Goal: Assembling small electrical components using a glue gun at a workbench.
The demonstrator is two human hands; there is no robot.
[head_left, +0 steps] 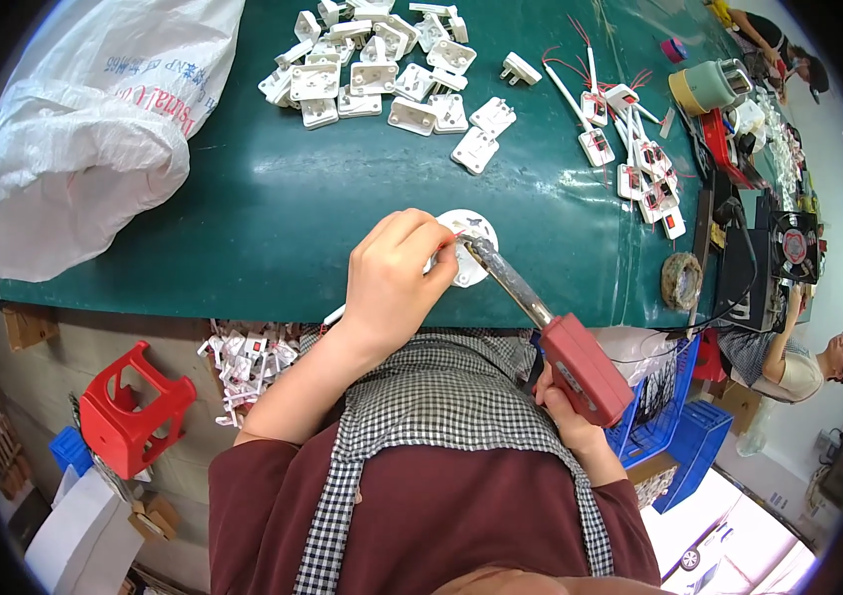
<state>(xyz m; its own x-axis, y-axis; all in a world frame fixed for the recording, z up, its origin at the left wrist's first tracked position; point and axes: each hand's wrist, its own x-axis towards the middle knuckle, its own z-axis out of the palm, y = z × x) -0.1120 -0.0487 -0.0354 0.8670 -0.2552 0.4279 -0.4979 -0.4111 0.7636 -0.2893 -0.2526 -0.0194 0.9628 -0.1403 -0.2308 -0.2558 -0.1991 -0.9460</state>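
My right hand (568, 415) grips the dark red handle of a soldering gun (585, 369). Its long metal barrel slants up and left, and the tip reaches a round white plastic disc (478, 226) lying on the green table. At the same spot my left hand (397, 273) is closed in a pinch, and a bit of thin red wire shows at its fingertips. The hand covers the disc's left part, so anything else in its grasp is hidden. From under the left wrist sticks out the end of a white tube (333, 315).
White plug housings (372, 77) are heaped at the far middle. White tubes with red-wired boxes (652, 164) lie at right, near a tape roll (681, 281). A white woven sack (94, 169) covers the left. Below are a red stool (134, 409) and blue crates (689, 451). Other people sit at right.
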